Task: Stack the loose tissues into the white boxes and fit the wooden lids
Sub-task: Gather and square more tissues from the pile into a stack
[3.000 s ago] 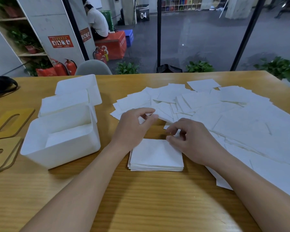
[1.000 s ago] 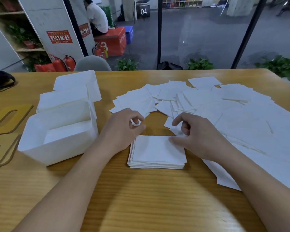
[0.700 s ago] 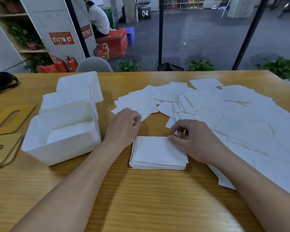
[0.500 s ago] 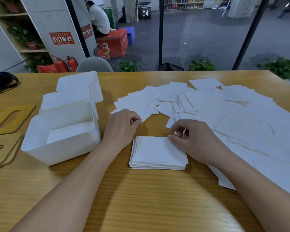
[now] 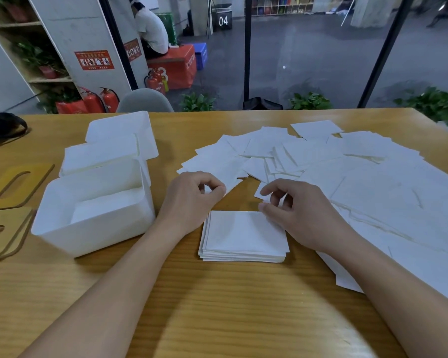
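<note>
We see a broad wooden table with a yellow-brown grain (image 5: 217, 306) filling the lower part of the view. Across its right and far side spreads a wide scatter of loose white square tissues (image 5: 360, 182), overlapping one another. To the left stands an open white rectangular plastic box (image 5: 93, 228), with some tissues lying flat in its bottom; two more white boxes (image 5: 119, 140) sit just behind it, touching. At the left edge lie flat wooden lids with slot-shaped cut-outs (image 5: 13, 184), apart from the boxes. Between our two hands, near the front box, rests a neat squared stack of white tissues (image 5: 243, 236).

Our left hand (image 5: 189, 200) hovers at the stack's far left corner, fingers curled, thumb and forefinger pinching the near edge of a loose tissue in the scatter. Our right hand (image 5: 303, 215) rests at the stack's far right corner, thumb on the top sheet, fingers curled over another loose tissue (image 5: 259, 191); we cannot tell whether they grip it.
</note>
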Tool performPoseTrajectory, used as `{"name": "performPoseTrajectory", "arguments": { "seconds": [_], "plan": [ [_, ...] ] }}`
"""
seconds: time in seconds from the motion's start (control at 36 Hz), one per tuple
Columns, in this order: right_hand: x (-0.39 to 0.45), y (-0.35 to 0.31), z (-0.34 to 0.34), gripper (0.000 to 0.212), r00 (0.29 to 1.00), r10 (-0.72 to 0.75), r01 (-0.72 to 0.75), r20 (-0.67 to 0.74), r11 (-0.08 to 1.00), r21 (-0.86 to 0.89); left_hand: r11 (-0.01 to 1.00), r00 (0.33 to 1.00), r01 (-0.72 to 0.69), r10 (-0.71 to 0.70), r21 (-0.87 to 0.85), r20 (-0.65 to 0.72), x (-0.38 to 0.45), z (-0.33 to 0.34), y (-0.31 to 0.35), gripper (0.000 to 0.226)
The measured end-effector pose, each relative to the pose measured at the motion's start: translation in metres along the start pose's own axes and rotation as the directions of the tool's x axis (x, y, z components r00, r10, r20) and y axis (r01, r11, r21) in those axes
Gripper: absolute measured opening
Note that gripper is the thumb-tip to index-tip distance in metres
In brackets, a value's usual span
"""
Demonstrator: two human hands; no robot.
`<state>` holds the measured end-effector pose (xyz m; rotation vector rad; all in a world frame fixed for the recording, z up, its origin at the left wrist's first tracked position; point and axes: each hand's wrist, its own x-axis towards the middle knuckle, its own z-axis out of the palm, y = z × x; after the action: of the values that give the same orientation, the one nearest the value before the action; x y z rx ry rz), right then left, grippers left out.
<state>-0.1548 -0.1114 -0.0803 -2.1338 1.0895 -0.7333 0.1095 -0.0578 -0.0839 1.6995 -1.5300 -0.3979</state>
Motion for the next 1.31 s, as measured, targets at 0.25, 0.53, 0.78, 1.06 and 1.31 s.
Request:
{"name": "performPoseTrajectory", "arguments": {
  "seconds": [0.25,0.53,0.78,1.06,1.31],
  "plan": [
    [-0.001,0.002,0.001,0.015,1.0,-0.006,0.006,0.022,1.0,0.001,1.0,0.998,0.007,-0.008,0.019,0.067,-0.002,0.009,-0.001,0.019],
    [-0.001,0.004,0.005,0.016,0.999,-0.006,0.006,0.042,1.0,-0.015,0.96,0.999,-0.041,0.045,0.275,-0.008,0.01,0.02,0.009,0.024],
    [0.0,0.005,0.007,0.017,0.999,-0.008,0.01,0.04,0.999,-0.038,0.874,0.998,-0.058,0.068,0.482,-0.003,0.015,0.026,0.02,0.025],
    [-0.001,-0.001,0.005,0.027,1.0,0.013,-0.013,0.019,0.999,-0.039,0.902,0.995,-0.085,0.097,0.423,-0.008,0.013,0.02,0.022,0.021],
    [0.003,-0.01,-0.004,0.093,0.968,0.249,-0.225,0.007,0.861,0.456,0.772,0.816,-0.571,0.571,0.279,0.09,-0.004,0.01,0.027,0.008]
  ]
}}
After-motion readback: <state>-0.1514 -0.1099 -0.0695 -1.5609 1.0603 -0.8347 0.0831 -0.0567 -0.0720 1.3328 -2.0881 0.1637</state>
